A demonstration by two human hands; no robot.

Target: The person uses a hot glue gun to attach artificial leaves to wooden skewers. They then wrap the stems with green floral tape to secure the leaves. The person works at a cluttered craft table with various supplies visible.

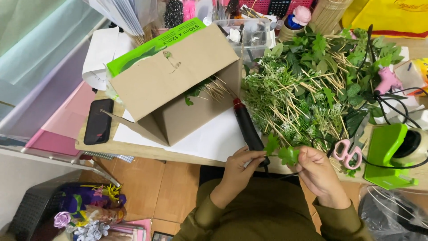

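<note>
My left hand (239,166) and my right hand (315,168) are together at the near table edge. Between their fingers is a small sprig of green artificial leaves (281,151); the left fingers pinch its left end and the right fingers grip the larger leaf. Just behind the left hand a black hot glue gun (247,127) with a red tip lies on white paper (209,138). Beyond the hands a heap of green foliage on wooden skewers (312,85) covers the table.
A tipped brown cardboard box (174,85) holds more skewered leaves. A black phone (98,121) lies at the left. Pink-handled scissors (348,153), a green tape dispenser (392,154) and a pink glue gun (387,80) sit at the right. Paper flowers (84,214) lie on the floor.
</note>
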